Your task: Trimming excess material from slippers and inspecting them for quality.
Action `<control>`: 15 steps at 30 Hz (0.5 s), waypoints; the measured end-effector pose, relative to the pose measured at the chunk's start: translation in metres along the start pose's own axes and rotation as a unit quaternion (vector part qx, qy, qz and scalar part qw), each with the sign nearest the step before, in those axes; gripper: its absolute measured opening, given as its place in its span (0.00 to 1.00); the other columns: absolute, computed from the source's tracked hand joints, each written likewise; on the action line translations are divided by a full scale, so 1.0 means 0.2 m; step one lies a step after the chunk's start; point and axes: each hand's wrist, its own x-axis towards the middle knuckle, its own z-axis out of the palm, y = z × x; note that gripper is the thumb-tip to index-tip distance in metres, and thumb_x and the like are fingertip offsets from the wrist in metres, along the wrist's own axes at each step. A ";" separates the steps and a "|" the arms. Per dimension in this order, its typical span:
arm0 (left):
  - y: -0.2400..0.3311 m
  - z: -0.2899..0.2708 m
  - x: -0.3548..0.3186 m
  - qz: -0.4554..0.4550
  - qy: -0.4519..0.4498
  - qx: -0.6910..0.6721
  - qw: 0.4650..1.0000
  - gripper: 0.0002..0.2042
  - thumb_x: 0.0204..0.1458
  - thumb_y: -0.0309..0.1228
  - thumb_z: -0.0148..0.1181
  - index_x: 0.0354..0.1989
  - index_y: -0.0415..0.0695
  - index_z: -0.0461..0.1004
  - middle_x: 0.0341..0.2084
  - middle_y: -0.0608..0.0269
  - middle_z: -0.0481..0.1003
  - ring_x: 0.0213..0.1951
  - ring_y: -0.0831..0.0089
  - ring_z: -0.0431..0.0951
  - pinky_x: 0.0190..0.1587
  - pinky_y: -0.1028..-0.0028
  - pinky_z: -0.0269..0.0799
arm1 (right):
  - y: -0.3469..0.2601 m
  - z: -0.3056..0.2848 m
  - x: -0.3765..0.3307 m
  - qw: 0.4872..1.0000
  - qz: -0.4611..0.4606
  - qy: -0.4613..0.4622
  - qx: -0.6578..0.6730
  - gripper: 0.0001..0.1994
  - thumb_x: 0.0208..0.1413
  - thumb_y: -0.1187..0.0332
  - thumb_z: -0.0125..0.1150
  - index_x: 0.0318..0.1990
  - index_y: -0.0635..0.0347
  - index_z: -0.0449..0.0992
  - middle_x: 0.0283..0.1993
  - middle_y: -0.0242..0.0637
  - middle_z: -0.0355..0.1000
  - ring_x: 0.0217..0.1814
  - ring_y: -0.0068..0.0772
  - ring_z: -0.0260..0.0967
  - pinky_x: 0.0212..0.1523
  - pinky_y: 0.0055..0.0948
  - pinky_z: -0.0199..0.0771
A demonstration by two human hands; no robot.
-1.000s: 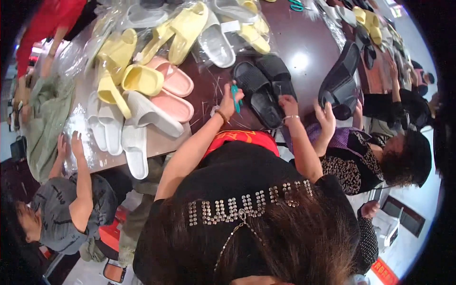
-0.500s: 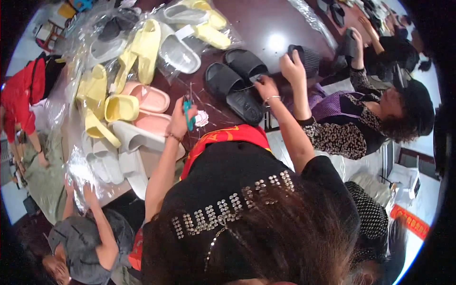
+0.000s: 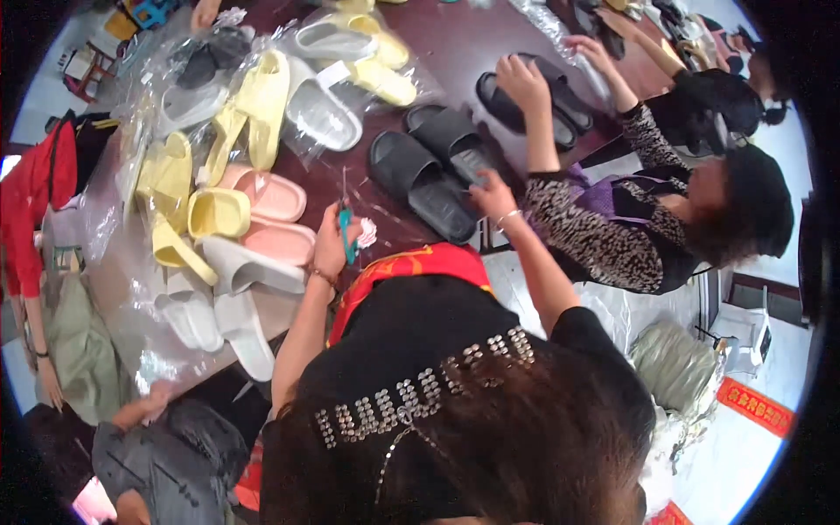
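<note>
My left hand [image 3: 329, 241] is closed round scissors with teal handles [image 3: 346, 234], their thin blades pointing away from me. Just right of it lies a small pink-and-white ruffled item [image 3: 367, 232]. In front of me a pair of black slippers rests on the dark table, one nearer [image 3: 420, 188] and one farther [image 3: 451, 144]. My right hand [image 3: 495, 198] has its fingers drawn together at the heel end of the farther slipper; anything pinched in them is too small to make out.
Left of my scissors lie pink slippers [image 3: 280, 238], yellow slippers [image 3: 217, 213] and grey-white slippers [image 3: 249, 328]. Bagged slippers [image 3: 324, 114] sit farther back. At right, a co-worker's hands reach over another black pair [image 3: 560, 96]. Another person [image 3: 175, 455] works at lower left.
My right hand has moved slightly down and nearer the slipper's heel. The co-worker at right has set the black slippers down on the table. My left hand still holds the scissors.
</note>
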 end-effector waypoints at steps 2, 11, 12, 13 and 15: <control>-0.02 0.00 0.00 0.000 0.002 0.011 1.000 0.24 0.42 0.23 0.54 0.50 0.40 0.56 0.30 0.62 0.70 0.31 0.77 0.70 0.33 0.79 0.67 | -0.03 0.03 -0.04 0.979 -0.126 0.054 -0.149 0.19 0.41 0.67 0.58 0.43 0.61 0.65 0.32 0.44 0.67 0.34 0.39 0.67 0.34 0.31 0.67; -0.06 0.02 -0.10 -0.035 -0.010 0.033 0.999 0.24 0.42 0.21 0.53 0.50 0.40 0.56 0.32 0.61 0.69 0.34 0.77 0.69 0.36 0.79 0.67 | -0.32 0.22 0.06 0.928 -0.131 0.111 -0.330 0.20 0.36 0.60 0.60 0.39 0.57 0.66 0.40 0.42 0.63 0.42 0.46 0.62 0.37 0.39 0.65; -0.06 0.04 -0.08 -0.023 -0.015 0.000 1.000 0.24 0.42 0.22 0.53 0.50 0.40 0.56 0.32 0.62 0.69 0.34 0.77 0.69 0.36 0.79 0.67 | -0.31 0.25 0.11 0.930 -0.088 0.091 -0.346 0.19 0.36 0.60 0.60 0.38 0.57 0.66 0.40 0.42 0.63 0.41 0.46 0.62 0.36 0.40 0.65; -0.06 0.05 -0.08 -0.014 -0.017 -0.034 0.999 0.24 0.42 0.22 0.53 0.50 0.40 0.56 0.32 0.62 0.69 0.34 0.77 0.69 0.36 0.79 0.67 | -0.29 0.26 0.13 0.930 -0.094 0.095 -0.342 0.18 0.37 0.61 0.59 0.36 0.58 0.66 0.40 0.42 0.63 0.40 0.46 0.63 0.36 0.40 0.65; -0.05 0.04 -0.08 -0.010 -0.005 -0.002 1.000 0.24 0.41 0.21 0.53 0.50 0.40 0.57 0.32 0.62 0.69 0.33 0.78 0.69 0.35 0.80 0.66 | -0.27 0.26 0.17 0.932 -0.107 0.083 -0.337 0.17 0.38 0.61 0.58 0.35 0.60 0.66 0.40 0.43 0.63 0.39 0.45 0.63 0.36 0.40 0.65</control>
